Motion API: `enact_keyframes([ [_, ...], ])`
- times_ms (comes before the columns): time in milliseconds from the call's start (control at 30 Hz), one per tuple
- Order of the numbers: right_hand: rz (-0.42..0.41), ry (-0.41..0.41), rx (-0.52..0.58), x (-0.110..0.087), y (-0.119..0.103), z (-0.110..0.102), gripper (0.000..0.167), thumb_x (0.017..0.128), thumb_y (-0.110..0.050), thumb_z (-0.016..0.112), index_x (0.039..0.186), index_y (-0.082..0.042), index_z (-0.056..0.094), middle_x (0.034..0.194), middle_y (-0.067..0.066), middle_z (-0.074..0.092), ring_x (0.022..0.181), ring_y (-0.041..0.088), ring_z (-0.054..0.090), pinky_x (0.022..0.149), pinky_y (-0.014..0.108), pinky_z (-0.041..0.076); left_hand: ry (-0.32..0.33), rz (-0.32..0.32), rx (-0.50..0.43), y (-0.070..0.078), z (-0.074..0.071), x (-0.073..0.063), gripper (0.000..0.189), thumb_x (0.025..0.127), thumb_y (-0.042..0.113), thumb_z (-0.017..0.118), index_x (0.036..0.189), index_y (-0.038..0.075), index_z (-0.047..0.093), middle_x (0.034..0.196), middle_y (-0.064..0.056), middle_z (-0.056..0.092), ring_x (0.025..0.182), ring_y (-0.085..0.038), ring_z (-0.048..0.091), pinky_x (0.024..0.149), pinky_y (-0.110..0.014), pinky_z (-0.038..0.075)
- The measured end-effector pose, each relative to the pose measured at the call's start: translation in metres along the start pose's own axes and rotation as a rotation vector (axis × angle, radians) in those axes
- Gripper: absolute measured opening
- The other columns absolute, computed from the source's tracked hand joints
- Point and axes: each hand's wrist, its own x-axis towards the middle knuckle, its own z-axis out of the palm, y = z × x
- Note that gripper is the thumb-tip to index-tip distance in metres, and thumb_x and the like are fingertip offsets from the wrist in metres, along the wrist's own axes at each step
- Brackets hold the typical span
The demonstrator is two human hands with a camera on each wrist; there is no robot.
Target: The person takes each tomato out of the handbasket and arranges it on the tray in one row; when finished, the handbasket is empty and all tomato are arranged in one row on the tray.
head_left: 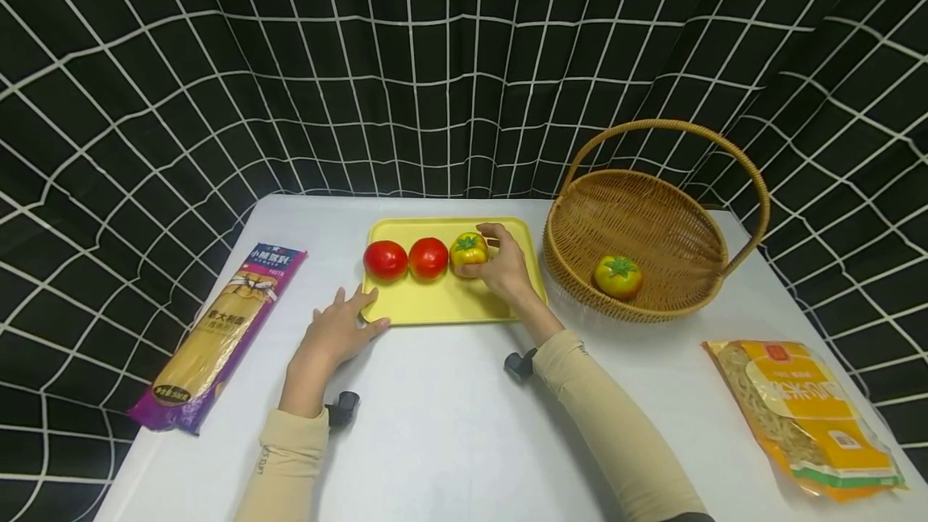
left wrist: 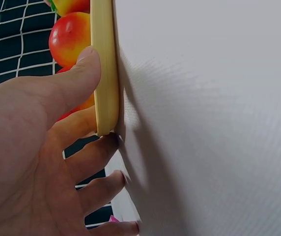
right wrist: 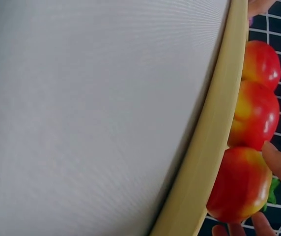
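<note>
My right hand [head_left: 503, 264] curls its thumb and fingers round a yellow-green tomato [head_left: 468, 249] with a green leafy top, at the right of the row on the yellow tray [head_left: 428, 308]. In the right wrist view this tomato [right wrist: 239, 184] looks red and yellow underneath. Two red tomatoes, one at the left [head_left: 385, 260] and one in the middle [head_left: 428, 258], sit beside it. At the tray's front left corner, my left hand [head_left: 337, 333] has its fingers spread. Its thumb [left wrist: 84, 69] rests on the rim in the left wrist view.
A wicker basket [head_left: 638, 192] with a tall handle stands right of the tray, holding another yellow-green tomato [head_left: 619, 277]. A pasta packet [head_left: 221, 337] lies at the left. An orange noodle bag [head_left: 805, 417] lies at the right front. Dark checked cloth [head_left: 435, 63] hangs behind the white table [head_left: 435, 425].
</note>
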Motion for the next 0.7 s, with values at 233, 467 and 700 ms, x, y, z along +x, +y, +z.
enact_keyframes([
  [233, -0.013, 0.010, -0.020, -0.001, -0.008, -0.010, 0.083, 0.075, -0.007, 0.094, 0.148, -0.014, 0.056, 0.154, 0.011, 0.056, 0.146, 0.032, 0.048, 0.125, 0.049, 0.040, -0.002, -0.004, 0.000, 0.000, 0.000, 0.000, 0.074, 0.104, 0.045, 0.064, 0.165, 0.011, 0.039, 0.172, -0.028, 0.025, 0.161, -0.053, 0.013, 0.127, -0.075, 0.008],
  [467, -0.097, 0.016, 0.004, -0.003, -0.031, -0.032, 0.081, 0.080, -0.010, 0.092, 0.151, -0.012, 0.054, 0.158, 0.012, 0.054, 0.151, 0.032, 0.046, 0.128, 0.049, 0.038, -0.003, -0.005, -0.006, 0.000, 0.000, -0.001, 0.074, 0.104, 0.044, 0.065, 0.165, 0.011, 0.039, 0.172, -0.027, 0.025, 0.162, -0.053, 0.012, 0.127, -0.075, 0.007],
  [700, -0.114, 0.075, 0.023, -0.004, -0.046, -0.054, 0.083, 0.082, -0.013, 0.093, 0.154, -0.014, 0.052, 0.161, 0.008, 0.052, 0.154, 0.029, 0.042, 0.130, 0.047, 0.034, 0.004, 0.004, -0.001, 0.000, 0.001, -0.001, 0.074, 0.104, 0.044, 0.065, 0.165, 0.011, 0.039, 0.172, -0.028, 0.025, 0.161, -0.054, 0.013, 0.126, -0.075, 0.008],
])
